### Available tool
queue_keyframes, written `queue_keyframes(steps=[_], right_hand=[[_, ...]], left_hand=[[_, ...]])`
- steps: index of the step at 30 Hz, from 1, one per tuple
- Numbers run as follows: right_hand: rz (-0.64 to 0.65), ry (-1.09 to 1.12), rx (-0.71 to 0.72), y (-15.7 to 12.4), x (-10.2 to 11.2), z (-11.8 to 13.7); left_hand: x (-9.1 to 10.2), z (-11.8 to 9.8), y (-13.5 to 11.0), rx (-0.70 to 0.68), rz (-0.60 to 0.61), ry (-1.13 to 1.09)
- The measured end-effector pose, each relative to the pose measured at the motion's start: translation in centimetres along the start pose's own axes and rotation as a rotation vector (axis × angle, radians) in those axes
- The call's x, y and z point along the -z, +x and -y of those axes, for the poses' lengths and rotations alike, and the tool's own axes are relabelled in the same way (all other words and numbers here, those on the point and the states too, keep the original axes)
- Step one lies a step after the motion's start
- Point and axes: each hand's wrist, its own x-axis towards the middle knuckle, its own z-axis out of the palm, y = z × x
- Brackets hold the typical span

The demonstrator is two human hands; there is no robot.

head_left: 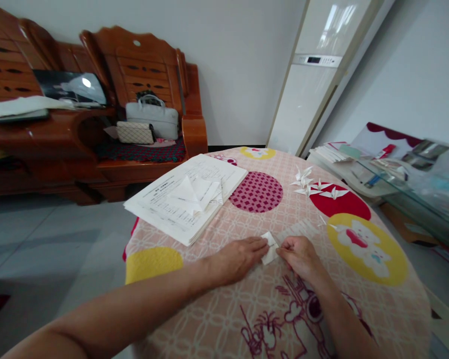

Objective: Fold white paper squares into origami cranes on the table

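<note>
White paper is what you have in hand, seen from the head camera: a small folded piece [270, 248] lies on the tablecloth [224, 309], in front of and to the right of the stack of printed sheets [160, 212]. Your left hand [239, 258] has its fingers drawn close together, tips pinching the piece's left edge. Your right hand [301, 255] is curled narrow and nips the right edge. The piece is folded down small but shows no wings or neck, so I judge it only partway shaped. Further right of the stack, several finished paper cranes [314, 187] lie in a loose group, well apart from your hands. On top of the stack rest a few half-folded pieces [194, 195], and the stack itself looks thick with unused sheets.
</note>
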Motion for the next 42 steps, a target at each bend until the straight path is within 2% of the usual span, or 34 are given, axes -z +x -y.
queue_keyframes(steps=[4,11,18,22,28,37,42], right_hand=[[-0.042,-0.059,0.040,0.0,0.0,0.0],[-0.153,-0.187,0.103,0.0,0.0,0.2],[-0.127,-0.160,0.137,0.3,0.1,0.0],[-0.144,-0.248,0.161,0.0,0.1,0.4],[-0.220,-0.512,0.423,-1.1,-0.5,1.4],[-0.078,-0.492,0.687,-1.3,-0.3,0.3],[-0.007,-0.459,0.719,-1.5,-0.2,-0.4]], left_hand=[[0.4,1.7,0.5,-0.003,-0.048,-0.140],[1.9,2.6,1.5,-0.121,-0.021,-0.148],[2.3,3.0,1.6,-0.133,-0.002,-0.180],[2.2,2.9,1.6,-0.143,-0.009,-0.181],[2.0,2.6,1.2,-0.173,-0.032,-0.152],[2.4,2.1,0.7,-0.163,-0.009,-0.142],[2.2,1.9,0.7,-0.184,0.014,-0.133]])
